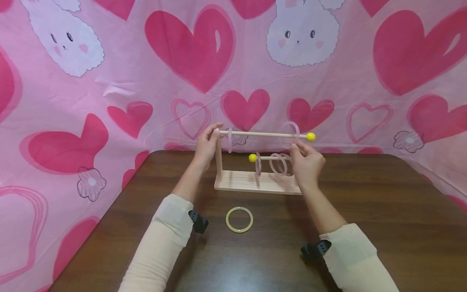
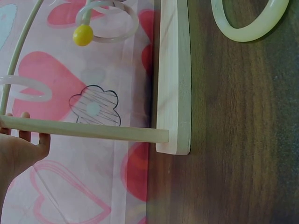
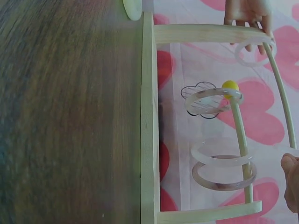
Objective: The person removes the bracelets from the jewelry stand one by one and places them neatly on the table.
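Observation:
A wooden bangle stand point(image 1: 255, 185) has a long upper rod point(image 1: 260, 134) and a shorter lower rod point(image 1: 265, 158), each tipped with a yellow ball. My left hand point(image 1: 207, 147) grips the top of the left post point(image 2: 93, 130). Close to the upper rod's ball end, my right hand point(image 1: 307, 165) pinches a pale pink bangle point(image 1: 297, 127) that circles the rod. Another pale bangle point(image 1: 230, 142) hangs near the left post. On the lower rod are a brownish bangle point(image 3: 205, 94) by the ball, plus a whitish one point(image 3: 219, 162) and a brown-tinged one point(image 3: 219, 187) further in.
A yellow-green bangle point(image 1: 239, 230) lies flat on the dark wooden table point(image 1: 262, 259), in front of the stand. Behind the table hangs a pink cloth point(image 1: 255, 77) printed with hearts and rabbit faces. Both wrists wear black cameras.

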### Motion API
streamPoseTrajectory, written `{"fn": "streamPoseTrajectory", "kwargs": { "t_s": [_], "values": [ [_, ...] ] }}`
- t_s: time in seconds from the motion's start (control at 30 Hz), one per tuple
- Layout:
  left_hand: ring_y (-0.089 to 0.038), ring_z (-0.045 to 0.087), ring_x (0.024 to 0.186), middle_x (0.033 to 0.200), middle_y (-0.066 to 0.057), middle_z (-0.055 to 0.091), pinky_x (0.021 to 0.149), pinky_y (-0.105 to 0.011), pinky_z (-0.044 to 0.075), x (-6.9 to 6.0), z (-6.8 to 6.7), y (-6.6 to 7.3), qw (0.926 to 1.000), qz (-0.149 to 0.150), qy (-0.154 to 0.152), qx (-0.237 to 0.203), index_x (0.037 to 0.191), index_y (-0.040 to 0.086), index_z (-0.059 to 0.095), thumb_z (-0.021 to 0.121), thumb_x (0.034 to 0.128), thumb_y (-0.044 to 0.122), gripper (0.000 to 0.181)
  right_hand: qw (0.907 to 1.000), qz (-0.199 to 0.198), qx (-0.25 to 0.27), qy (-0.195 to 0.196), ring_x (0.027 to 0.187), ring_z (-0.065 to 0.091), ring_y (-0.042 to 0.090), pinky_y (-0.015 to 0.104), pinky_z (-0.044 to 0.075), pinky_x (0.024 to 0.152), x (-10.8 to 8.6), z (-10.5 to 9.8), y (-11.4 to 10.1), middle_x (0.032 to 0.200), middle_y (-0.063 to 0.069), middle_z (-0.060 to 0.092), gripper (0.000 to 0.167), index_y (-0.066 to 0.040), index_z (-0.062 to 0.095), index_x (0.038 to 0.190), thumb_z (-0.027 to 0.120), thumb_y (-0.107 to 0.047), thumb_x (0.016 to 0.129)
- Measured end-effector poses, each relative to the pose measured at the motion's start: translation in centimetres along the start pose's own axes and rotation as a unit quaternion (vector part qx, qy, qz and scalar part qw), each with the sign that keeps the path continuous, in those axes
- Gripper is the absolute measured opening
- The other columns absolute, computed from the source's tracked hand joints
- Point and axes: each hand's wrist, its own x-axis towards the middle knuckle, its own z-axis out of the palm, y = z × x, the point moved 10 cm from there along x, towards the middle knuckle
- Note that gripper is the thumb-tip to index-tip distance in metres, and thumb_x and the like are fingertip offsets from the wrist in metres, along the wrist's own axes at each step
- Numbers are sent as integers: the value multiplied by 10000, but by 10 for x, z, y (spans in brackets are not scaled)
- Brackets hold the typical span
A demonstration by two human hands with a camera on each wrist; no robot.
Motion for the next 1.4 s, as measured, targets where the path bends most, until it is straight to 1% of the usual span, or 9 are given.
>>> {"fn": "streamPoseTrajectory", "kwargs": {
  "t_s": [0.23,0.4,0.57,0.77,0.87,0.93,1.23,1.3,1.4],
  "values": [
    [-300,555,1056,1216,-162,564,926,-375,386,0,1,1,10000,52,5,-79,1242,29,546,438,982,119,295,9970,585,503,-16,601,627,-5,157,496,568,1,-2,14,902,251,653,240,64,677,1024,663,-96,846],
    [-278,557,1052,1172,-172,581,924,-364,389,-1,0,1,10000,-40,27,-35,1244,46,550,434,985,132,296,9904,1035,910,108,607,637,29,203,512,611,3,-6,22,822,102,696,258,97,657,1035,665,-74,842],
    [-262,560,1043,1160,-169,588,925,-359,389,-1,0,1,10000,-54,32,21,1241,54,555,436,985,138,295,9705,1597,1778,315,603,641,71,206,512,598,5,-9,33,709,-10,677,264,138,626,1051,657,10,823],
    [-281,557,1056,1209,-149,572,939,-372,380,0,0,1,10000,-22,14,-15,1246,47,549,435,985,136,298,9395,2036,2703,537,584,647,118,221,515,574,5,-11,41,702,92,672,106,73,678,906,618,89,821],
    [-314,548,1072,1230,-149,562,940,-381,381,0,0,1,10000,15,2,-75,1245,34,546,438,984,131,298,9251,2168,3049,643,567,647,136,231,516,558,5,-14,43,703,136,669,101,24,682,814,621,105,811],
    [-329,544,1079,1239,-149,556,938,-382,384,1,1,1,9999,38,-4,-110,1244,29,546,442,982,125,298,9215,2201,3129,669,570,650,141,237,517,555,6,-16,44,697,143,669,106,13,680,789,627,103,807],
    [-331,545,1072,1231,-159,557,933,-382,386,1,0,1,9999,56,-8,-108,1244,25,545,441,982,121,298,9175,2213,3243,633,575,656,143,276,517,581,8,-24,46,675,115,672,79,75,678,850,607,95,823],
    [-335,545,1074,1235,-156,556,936,-384,385,1,0,1,9999,58,-1,-100,1242,25,546,440,982,120,297,9112,2321,3351,596,588,661,155,283,519,592,7,-23,48,680,120,672,88,89,671,882,601,93,829],
    [-347,541,1080,1238,-151,556,934,-386,387,2,0,0,9999,18,21,-107,1240,27,549,441,982,124,296,8927,2651,3609,515,618,671,179,282,521,607,4,-21,52,693,140,672,95,80,662,898,583,85,846]
  ]
}}
